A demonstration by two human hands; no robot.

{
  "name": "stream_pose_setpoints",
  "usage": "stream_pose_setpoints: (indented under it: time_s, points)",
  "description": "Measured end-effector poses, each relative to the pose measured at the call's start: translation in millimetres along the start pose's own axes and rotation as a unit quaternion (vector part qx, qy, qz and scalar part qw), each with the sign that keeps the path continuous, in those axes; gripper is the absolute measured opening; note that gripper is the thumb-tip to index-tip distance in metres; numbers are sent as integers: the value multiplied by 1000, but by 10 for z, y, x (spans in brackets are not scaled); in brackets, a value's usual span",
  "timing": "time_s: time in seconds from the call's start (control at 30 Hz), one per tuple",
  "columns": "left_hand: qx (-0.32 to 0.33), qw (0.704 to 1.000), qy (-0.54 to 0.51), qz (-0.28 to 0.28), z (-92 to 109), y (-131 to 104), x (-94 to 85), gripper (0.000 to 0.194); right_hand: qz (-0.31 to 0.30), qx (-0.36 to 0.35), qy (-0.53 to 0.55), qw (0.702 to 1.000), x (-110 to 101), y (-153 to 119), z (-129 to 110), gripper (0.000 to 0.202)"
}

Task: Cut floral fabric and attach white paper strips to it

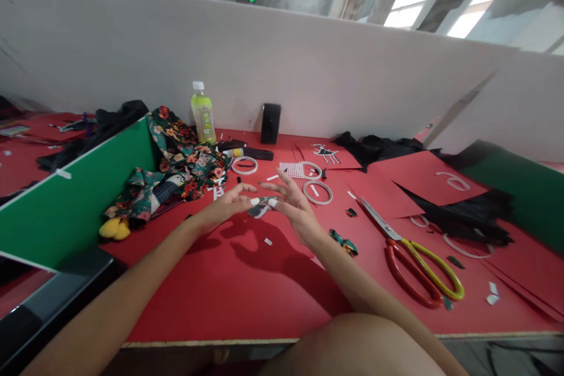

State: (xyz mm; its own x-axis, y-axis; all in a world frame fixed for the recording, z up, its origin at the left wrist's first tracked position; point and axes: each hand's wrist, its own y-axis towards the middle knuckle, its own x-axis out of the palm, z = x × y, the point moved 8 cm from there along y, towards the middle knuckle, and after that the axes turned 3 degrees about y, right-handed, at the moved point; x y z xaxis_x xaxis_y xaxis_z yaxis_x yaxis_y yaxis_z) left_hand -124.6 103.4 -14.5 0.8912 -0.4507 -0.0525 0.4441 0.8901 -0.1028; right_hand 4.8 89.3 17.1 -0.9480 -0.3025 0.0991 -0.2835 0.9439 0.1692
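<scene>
Above the middle of the red table, my left hand point(230, 205) and my right hand point(294, 207) pinch a small dark patterned fabric piece point(261, 207) between them, with a pale strip along its lower edge. Both thumbs press on it from the near side. Just below lies a small white scrap point(268, 241) on the table. To the right of my right hand is a green floral fabric piece point(343, 242). Rolls of white tape point(318, 192) lie beyond my hands.
Large scissors point(403, 247) with red and yellow handles lie at right, beside red sheets point(434, 179) and black fabric. Floral cloth point(189, 158), a green bottle point(203, 114) and a green divider point(88, 200) are at left. A black phone-like object point(270, 123) leans on the back wall.
</scene>
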Motion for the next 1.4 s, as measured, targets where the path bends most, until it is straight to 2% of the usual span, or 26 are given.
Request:
stream_pose_setpoints:
  time_s: [0.07, 0.17, 0.23, 0.37, 0.53, 0.77, 0.9, 1.03, 1.13, 1.23, 1.33, 1.4]
  points:
    - [19, 999, -16, 35, 18, 18, -41, 52, 16, -46, -24, 999, -39, 5, -51, 70]
    - [68, 984, -41, 161, 48, 29, -209, 57, 48, -122, -79, 988, -98, -15, -138, 69]
    - [69, 975, -75, 198, 17, 34, -245, 58, 59, -172, -112, 977, -103, -56, -208, 69]
    - [43, 982, -149, 112, -26, 68, -61, 53, 50, -234, -163, 957, -37, -160, -319, 68]
    - [92, 977, -183, 62, 70, 27, 38, 43, 26, -239, -211, 947, 45, -198, -319, 65]
    - [59, 971, -215, 83, 17, 47, -20, 48, 27, -241, -187, 952, 25, -212, -300, 72]
    - [53, 964, -253, 68, -12, 63, -23, 41, 36, -237, -177, 955, 13, -206, -297, 73]
    - [35, 959, -271, 75, -39, 53, -40, 31, 66, -221, -119, 966, -82, -135, -295, 69]
    - [23, 959, -267, 89, -47, 46, -49, 31, 90, -214, -59, 971, -177, -87, -314, 64]
    - [21, 969, -222, 105, -50, 50, -51, 39, 89, -218, -23, 972, -198, -87, -338, 60]
    - [60, 980, -127, 138, -2, 40, -76, 44, 71, -213, 8, 975, -162, -100, -329, 57]
    - [84, 984, -81, 138, 33, 29, -51, 51, 62, -193, 40, 978, -151, -85, -297, 55]
